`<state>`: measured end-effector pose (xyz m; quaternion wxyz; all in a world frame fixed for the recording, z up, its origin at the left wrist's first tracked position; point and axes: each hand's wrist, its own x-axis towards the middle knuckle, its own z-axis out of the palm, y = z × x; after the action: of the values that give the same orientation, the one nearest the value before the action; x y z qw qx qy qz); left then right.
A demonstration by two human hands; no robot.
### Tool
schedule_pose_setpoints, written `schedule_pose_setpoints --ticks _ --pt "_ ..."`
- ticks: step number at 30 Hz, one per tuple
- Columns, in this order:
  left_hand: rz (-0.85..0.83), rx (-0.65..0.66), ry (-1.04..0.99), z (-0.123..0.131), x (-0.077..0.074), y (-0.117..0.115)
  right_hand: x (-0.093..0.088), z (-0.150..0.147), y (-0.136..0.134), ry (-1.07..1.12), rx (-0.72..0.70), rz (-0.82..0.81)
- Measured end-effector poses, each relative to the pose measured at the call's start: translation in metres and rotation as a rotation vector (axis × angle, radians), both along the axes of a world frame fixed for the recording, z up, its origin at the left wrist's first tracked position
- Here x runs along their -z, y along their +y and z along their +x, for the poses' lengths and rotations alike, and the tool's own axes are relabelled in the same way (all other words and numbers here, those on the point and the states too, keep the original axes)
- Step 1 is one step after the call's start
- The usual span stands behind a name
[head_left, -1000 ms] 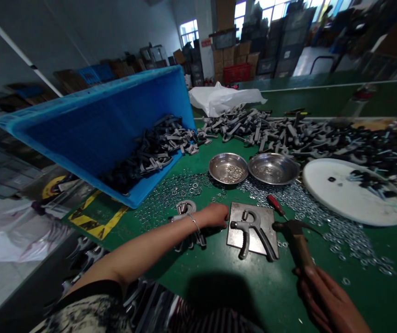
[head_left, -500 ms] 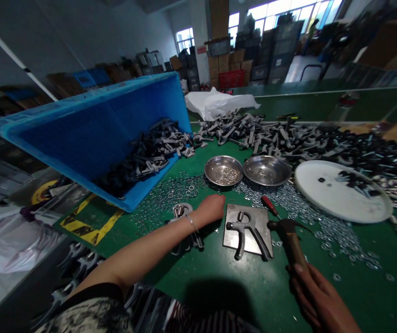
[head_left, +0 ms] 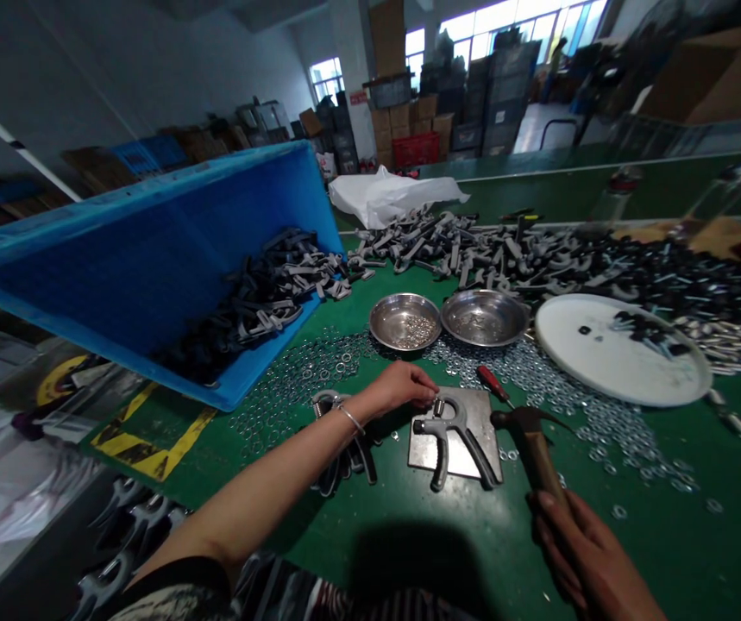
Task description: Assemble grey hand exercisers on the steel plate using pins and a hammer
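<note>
A grey hand grip strengthener (head_left: 451,427) with a coil spring lies on a square metal plate (head_left: 481,407). My left hand (head_left: 404,385) is at the plate's upper left corner, close to the spring, its fingertips pinched together. Whatever they hold is too small to make out. My right hand (head_left: 580,543) grips the wooden handle of a claw hammer (head_left: 542,453), whose head rests by the plate's right edge. A red-handled screwdriver (head_left: 492,381) lies just behind the plate. More hand grips (head_left: 361,457) are beneath my left forearm.
Two metal bowls, the left bowl (head_left: 379,336) holding small parts, stand behind the plate. A white round tray (head_left: 577,362) is to the right. Washers (head_left: 609,440) are scattered around. A tilted blue crate (head_left: 117,233) and a heap of grey handles (head_left: 454,246) lie beyond.
My left hand has moved right, from beside the plate to its upper corner near the spring. My right hand keeps the hammer in about the same place. The view has shifted slightly.
</note>
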<state>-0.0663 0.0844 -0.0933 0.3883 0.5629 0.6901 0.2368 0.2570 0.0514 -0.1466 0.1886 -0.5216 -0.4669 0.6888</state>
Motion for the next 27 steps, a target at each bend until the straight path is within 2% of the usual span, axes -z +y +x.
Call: schedule_pose_setpoints --ticks 5,15,24,27 --pt "0.104 0.032 0.138 0.009 0.004 0.006 0.000 0.003 -0.001 -0.012 -0.026 -0.001" --pt "0.230 0.087 0.443 0.023 0.025 0.001 0.003 0.004 0.002 -0.081 -0.030 0.038" --pt "0.236 0.090 0.618 0.032 0.025 -0.003 -0.001 0.003 0.003 -0.073 -0.018 0.042" --pt "0.246 0.127 0.649 0.034 0.025 -0.006 -0.002 0.001 0.001 -0.083 -0.010 0.028"
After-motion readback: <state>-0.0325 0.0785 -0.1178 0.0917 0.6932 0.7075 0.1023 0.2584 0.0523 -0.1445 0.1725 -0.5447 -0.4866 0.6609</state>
